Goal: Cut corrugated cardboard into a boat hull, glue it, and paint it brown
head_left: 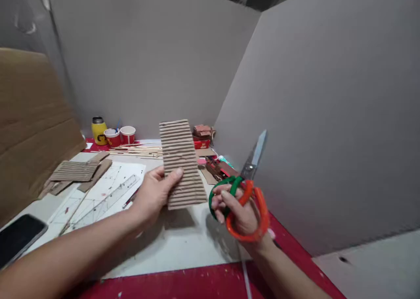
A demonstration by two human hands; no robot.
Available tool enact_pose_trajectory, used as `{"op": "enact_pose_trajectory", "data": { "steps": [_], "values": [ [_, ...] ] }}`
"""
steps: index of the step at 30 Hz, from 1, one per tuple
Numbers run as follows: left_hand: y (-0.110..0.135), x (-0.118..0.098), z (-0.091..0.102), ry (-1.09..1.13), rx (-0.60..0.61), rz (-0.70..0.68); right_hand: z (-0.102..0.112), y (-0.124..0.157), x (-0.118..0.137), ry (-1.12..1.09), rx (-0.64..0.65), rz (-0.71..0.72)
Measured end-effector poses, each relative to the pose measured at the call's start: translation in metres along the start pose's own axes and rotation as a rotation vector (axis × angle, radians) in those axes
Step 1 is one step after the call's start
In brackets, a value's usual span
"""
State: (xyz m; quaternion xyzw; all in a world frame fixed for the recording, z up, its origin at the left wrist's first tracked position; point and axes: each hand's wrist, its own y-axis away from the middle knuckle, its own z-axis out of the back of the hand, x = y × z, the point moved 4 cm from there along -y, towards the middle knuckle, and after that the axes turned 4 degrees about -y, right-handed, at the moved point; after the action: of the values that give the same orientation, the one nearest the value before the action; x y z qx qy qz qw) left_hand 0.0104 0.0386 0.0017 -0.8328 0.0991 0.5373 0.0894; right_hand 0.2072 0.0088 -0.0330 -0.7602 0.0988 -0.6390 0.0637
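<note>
My left hand (153,195) grips a strip of ribbed corrugated cardboard (181,162) by its left edge and holds it upright above the table, thumb on its face. To its right my right hand (239,211) has its fingers through the green and orange handles of a pair of scissors (248,189). The blades are closed and point up and to the right, apart from the cardboard.
A white sheet with a clear ruler (110,197) lies at left, beside cardboard scraps (77,172) and a dark phone (18,237). At the back stand a yellow jar (98,130), two red cups (120,136), wooden sticks (138,150) and small boxes (202,135). Grey boards wall in the table.
</note>
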Motion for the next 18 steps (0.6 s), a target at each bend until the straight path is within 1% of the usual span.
{"op": "enact_pose_trajectory", "data": {
  "steps": [4,7,8,11,12,13,16,18],
  "values": [
    [0.011,0.022,-0.011,-0.008,0.041,0.047,-0.008,0.018,-0.016,0.025,0.067,-0.032],
    [0.016,0.030,-0.015,-0.005,0.116,0.094,-0.009,0.026,-0.015,0.108,0.091,-0.034],
    [0.017,0.031,-0.017,-0.009,0.171,0.111,-0.008,0.028,-0.013,0.142,0.091,-0.020],
    [0.023,0.031,-0.024,-0.071,0.400,0.130,-0.005,0.031,-0.005,0.241,0.071,0.063],
    [0.024,0.030,-0.026,-0.099,0.455,0.134,-0.004,0.031,-0.004,0.260,0.059,0.081],
    [0.025,0.030,-0.027,-0.122,0.482,0.147,-0.003,0.032,-0.004,0.267,0.047,0.090],
    [0.027,0.032,-0.027,-0.155,0.466,0.220,-0.003,0.034,-0.007,0.230,0.065,0.073],
    [0.028,0.033,-0.029,-0.164,0.449,0.246,-0.003,0.034,-0.008,0.240,0.059,0.083]
  ]
}}
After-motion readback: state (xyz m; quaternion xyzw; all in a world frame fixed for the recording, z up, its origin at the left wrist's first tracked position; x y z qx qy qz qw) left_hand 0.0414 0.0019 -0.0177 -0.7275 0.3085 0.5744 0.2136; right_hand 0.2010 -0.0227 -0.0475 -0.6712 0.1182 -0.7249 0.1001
